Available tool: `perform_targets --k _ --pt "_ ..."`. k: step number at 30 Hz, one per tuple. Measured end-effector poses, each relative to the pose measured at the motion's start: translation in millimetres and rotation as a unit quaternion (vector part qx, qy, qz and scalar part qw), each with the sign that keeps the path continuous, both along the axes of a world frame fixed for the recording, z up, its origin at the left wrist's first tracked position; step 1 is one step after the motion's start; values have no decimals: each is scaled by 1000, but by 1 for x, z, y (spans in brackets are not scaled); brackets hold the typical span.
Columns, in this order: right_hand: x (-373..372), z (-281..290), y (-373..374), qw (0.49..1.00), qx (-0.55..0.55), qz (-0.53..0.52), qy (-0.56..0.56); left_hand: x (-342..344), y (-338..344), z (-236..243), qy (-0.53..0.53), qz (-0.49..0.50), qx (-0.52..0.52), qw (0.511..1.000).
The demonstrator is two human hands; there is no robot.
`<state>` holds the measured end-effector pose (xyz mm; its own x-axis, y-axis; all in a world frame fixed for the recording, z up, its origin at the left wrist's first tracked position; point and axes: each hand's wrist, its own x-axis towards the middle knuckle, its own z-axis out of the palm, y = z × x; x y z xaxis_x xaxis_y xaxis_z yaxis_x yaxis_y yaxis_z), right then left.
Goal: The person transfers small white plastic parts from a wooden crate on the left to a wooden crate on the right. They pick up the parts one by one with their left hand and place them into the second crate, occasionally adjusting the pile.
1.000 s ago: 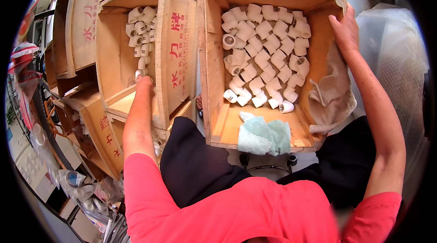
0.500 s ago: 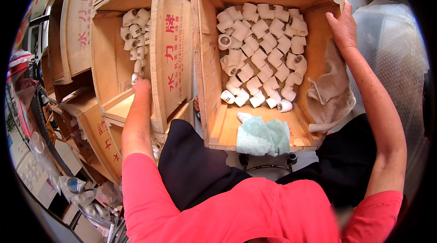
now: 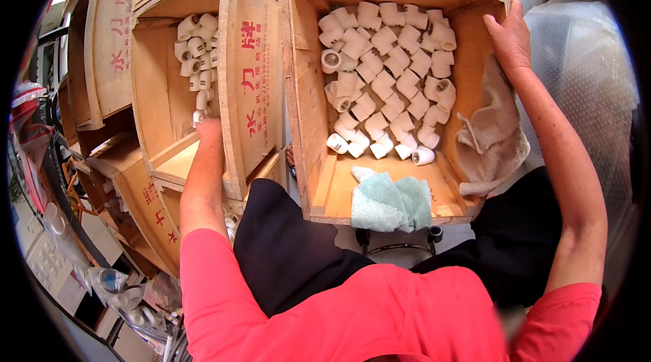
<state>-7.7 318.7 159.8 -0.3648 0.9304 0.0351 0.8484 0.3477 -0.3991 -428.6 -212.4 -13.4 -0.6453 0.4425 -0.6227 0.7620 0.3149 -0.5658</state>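
Inside the narrow wooden box [image 3: 163, 91] at the left, my left hand [image 3: 209, 129] has its fingertips closed at a white pipe elbow [image 3: 198, 116], the nearest of a column of such fittings [image 3: 195, 47]. Most of its fingers are hidden behind the hand. My right hand [image 3: 512, 38] grips the upper right wall of a larger wooden box [image 3: 303, 97], thumb on the inner side and fingers out of sight. Several rows of white pipe elbows [image 3: 386, 84] lie packed on this box's floor.
A pale green cloth [image 3: 390, 203] hangs over the large box's near edge, and a brown cloth [image 3: 491, 138] drapes its right wall. More wooden boxes [image 3: 112, 43] are stacked at far left. Bubble wrap [image 3: 576, 70] stands at right. Wheels [image 3: 434, 234] show beneath the box.
The whole view has shifted slightly, moving the boxes a little to the left. My hands keep their places at the elbow and the box wall.
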Motion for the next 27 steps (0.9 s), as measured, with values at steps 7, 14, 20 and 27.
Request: perform_targets --k 7,14,20,27 --pt "-7 -3 -3 1000 -8 7 10 -32 -27 -15 -33 175 42 983" --pt "-7 -2 -4 999 -29 -13 13 -36 26 27 -115 335 164 921" --pt "-11 2 -4 999 -32 -17 6 -7 122 167 -254 409 432 762" --pt "-6 5 -3 999 -33 -24 -29 66 209 298 -482 269 543 633"
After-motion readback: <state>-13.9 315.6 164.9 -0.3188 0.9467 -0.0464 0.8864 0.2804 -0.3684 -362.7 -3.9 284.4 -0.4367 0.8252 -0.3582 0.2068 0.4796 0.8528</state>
